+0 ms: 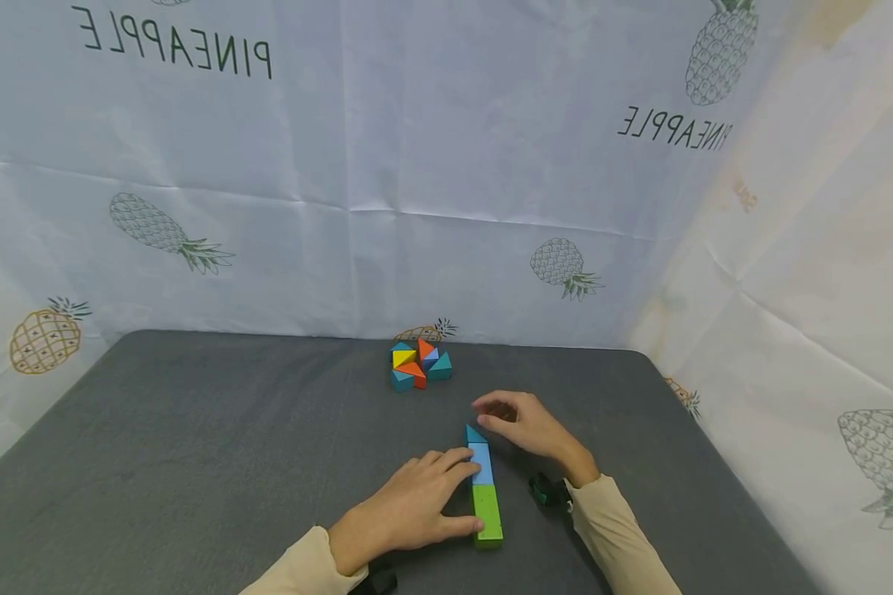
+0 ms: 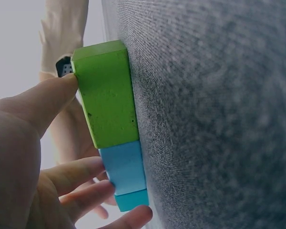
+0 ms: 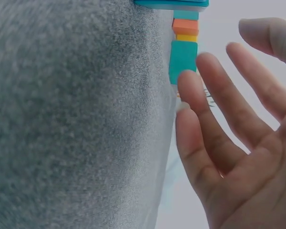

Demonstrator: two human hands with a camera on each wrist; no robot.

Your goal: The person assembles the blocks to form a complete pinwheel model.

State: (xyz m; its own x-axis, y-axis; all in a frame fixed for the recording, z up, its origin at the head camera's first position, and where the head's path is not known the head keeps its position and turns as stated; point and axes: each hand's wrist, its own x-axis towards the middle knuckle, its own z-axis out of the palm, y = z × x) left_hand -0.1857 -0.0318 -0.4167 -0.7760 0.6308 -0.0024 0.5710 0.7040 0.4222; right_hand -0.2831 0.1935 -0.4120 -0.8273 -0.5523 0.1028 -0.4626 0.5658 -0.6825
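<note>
In the head view a row of blocks lies on the dark table: a green block [image 1: 488, 516] nearest, a light blue block [image 1: 482, 463] against its far end, and a blue triangular block [image 1: 475, 434] at the tip. My left hand [image 1: 417, 500] is at the row's left side, its thumb on the green block and its fingers spread beside the light blue one. The left wrist view shows those fingers [image 2: 93, 191] at the blue blocks' edge. Just beyond the blue triangle my right hand [image 1: 528, 426] hovers with loosely bent fingers, holding nothing; the right wrist view shows its fingers [image 3: 214, 119] apart.
A cluster of several triangular blocks, among them a yellow block [image 1: 403, 358], an orange-red block [image 1: 415, 373] and a teal block [image 1: 441, 368], sits at the far edge of the grey table [image 1: 231, 446]. Behind it hangs a pineapple-print cloth [image 1: 432, 165].
</note>
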